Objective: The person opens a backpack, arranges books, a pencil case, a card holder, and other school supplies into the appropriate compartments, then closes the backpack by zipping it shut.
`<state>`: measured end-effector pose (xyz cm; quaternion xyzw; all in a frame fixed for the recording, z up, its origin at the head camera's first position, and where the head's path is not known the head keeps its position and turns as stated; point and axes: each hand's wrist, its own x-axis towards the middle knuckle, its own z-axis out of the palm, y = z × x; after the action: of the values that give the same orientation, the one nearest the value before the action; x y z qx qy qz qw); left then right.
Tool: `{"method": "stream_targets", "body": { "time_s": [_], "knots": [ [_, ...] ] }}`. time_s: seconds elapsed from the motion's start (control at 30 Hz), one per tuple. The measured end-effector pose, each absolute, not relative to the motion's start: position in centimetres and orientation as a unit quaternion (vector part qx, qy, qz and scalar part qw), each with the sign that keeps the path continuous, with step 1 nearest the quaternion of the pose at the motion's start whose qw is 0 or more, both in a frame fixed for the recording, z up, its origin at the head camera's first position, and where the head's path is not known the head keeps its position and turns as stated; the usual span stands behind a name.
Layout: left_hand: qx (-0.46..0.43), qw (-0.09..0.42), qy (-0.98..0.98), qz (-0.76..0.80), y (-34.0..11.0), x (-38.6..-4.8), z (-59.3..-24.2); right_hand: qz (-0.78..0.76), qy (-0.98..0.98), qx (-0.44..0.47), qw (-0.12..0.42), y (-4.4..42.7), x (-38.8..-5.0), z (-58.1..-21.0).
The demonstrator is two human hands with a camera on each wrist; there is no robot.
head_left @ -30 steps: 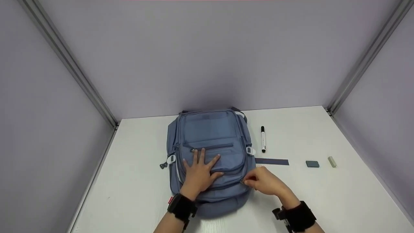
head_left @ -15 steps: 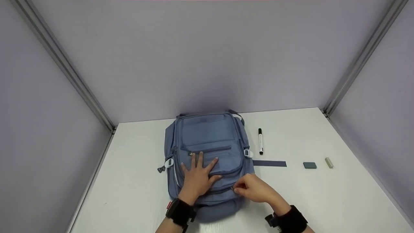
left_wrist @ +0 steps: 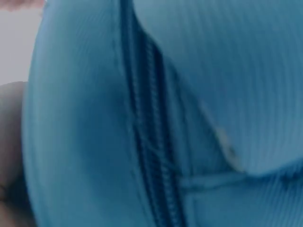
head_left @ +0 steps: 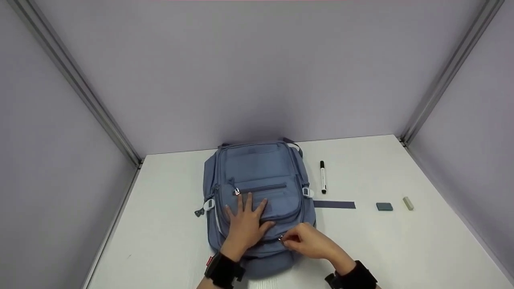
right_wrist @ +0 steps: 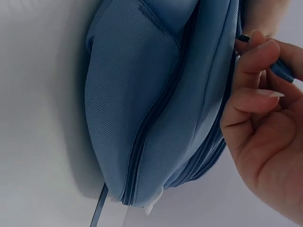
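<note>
A blue backpack [head_left: 259, 164] lies front side up on the white table in the head view. My left hand [head_left: 244, 226] rests on its front with fingers spread, just below the upper pocket's zipper [head_left: 263, 188]. At the lower front pocket, my right hand [head_left: 309, 241] pinches a small zipper pull [head_left: 280, 238] between thumb and fingertips. A blue tab [right_wrist: 282, 71] shows among the curled fingers in the right wrist view. Blue fabric and a zipper track [left_wrist: 156, 99] fill most of the left wrist view, with the left hand barely in sight at its edge.
Right of the backpack lie a black-and-white marker [head_left: 323, 177], a dark strap [head_left: 334, 204], a dark teal block [head_left: 384, 206] and a small pale stick-shaped piece [head_left: 408, 203]. Grey panels [head_left: 257, 72] enclose the table [head_left: 168, 224] at the back and sides.
My right hand has drawn the zipper pull leftward along the lower pocket, from the backpack's right edge toward the left hand. The left hand stays in place on the backpack.
</note>
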<state>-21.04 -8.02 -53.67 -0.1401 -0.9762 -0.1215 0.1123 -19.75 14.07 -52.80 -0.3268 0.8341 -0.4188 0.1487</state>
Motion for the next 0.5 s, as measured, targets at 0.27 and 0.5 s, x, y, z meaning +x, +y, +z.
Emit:
{"method": "stream_targets", "body": {
  "time_s": [0.27,0.5],
  "knots": [
    [-0.166,0.332,-0.888,-0.272,-6.7,-17.0,-54.1,-0.439,0.831,-0.304,0.155,15.1,-19.3,-52.8],
    [-0.072,0.024,-0.884,-0.462,-6.5,-15.4,-53.3,-0.447,0.825,-0.307,0.159,14.2,-18.5,-52.1]
  ]
}}
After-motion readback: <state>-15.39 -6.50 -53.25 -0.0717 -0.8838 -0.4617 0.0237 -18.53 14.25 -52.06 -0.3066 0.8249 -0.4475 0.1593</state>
